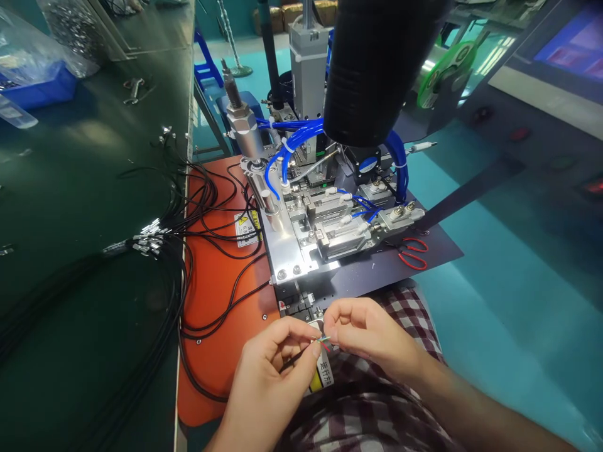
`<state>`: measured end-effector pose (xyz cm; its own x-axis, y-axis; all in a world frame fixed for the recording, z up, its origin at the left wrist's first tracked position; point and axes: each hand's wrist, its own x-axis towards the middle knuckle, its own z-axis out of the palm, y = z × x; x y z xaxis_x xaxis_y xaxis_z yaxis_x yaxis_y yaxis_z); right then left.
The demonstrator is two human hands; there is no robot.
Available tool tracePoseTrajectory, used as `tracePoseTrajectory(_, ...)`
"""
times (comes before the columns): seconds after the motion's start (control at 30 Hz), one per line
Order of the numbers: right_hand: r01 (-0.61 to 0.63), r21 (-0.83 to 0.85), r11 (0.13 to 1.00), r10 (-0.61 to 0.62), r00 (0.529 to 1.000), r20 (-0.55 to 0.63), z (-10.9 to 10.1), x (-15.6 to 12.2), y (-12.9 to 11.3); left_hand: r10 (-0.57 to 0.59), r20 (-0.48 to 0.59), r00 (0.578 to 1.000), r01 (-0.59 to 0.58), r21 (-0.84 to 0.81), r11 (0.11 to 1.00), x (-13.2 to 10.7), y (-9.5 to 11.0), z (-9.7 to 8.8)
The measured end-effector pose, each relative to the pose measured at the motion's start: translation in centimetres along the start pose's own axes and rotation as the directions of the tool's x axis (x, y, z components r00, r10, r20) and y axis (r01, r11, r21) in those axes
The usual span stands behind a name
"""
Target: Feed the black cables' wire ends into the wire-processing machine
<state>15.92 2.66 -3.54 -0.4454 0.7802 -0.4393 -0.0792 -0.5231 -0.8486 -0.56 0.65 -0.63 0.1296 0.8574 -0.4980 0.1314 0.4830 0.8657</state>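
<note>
My left hand pinches the end of a thin black cable just in front of the machine's front edge. My right hand pinches the small coloured wires that stick out of that cable end, thumb and forefinger pressed together. Both hands are over my lap, above checked cloth. The metal fixture of the machine sits a short way beyond my fingers.
A bundle of black cables with metal ends lies on the dark green bench at left, trailing over an orange mat. Red-handled scissors lie right of the fixture. Blue air hoses and a black cylinder rise behind.
</note>
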Motion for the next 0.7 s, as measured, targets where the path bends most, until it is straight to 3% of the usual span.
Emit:
tracePoseTrajectory(0.1, -0.086, 0.058, 0.995, 0.077, 0.987, 0.141, -0.8, 0.5, -0.6, -0.017, 0.029, 0.999, 0.016, 0.037, 0.999, 0.0, 0.1, -0.1)
tracePoseTrajectory(0.2, -0.110, -0.016, 0.994, 0.111, 0.971, 0.209, -1.4, 0.8, -1.3, -0.022, 0.064, 0.998, 0.017, 0.085, 0.996, 0.0, 0.4, -0.1)
tracePoseTrajectory(0.43, 0.038, -0.244, 0.969, 0.032, 0.961, 0.275, -1.7, 0.9, -2.4, -0.045, 0.155, 0.987, 0.025, 0.128, 0.991, 0.1, 0.0, -0.3)
tracePoseTrajectory(0.57, 0.063, -0.226, 0.972, 0.017, 0.941, 0.338, -1.6, 0.9, -2.7, -0.078, 0.199, 0.977, 0.071, 0.043, 0.997, 0.4, -0.6, -0.6)
tracePoseTrajectory(0.7, 0.076, -0.164, 0.984, -0.009, 0.926, 0.378, -1.7, 1.2, -2.3, -0.099, 0.173, 0.980, 0.095, 0.028, 0.995, 0.4, 0.0, -0.8)
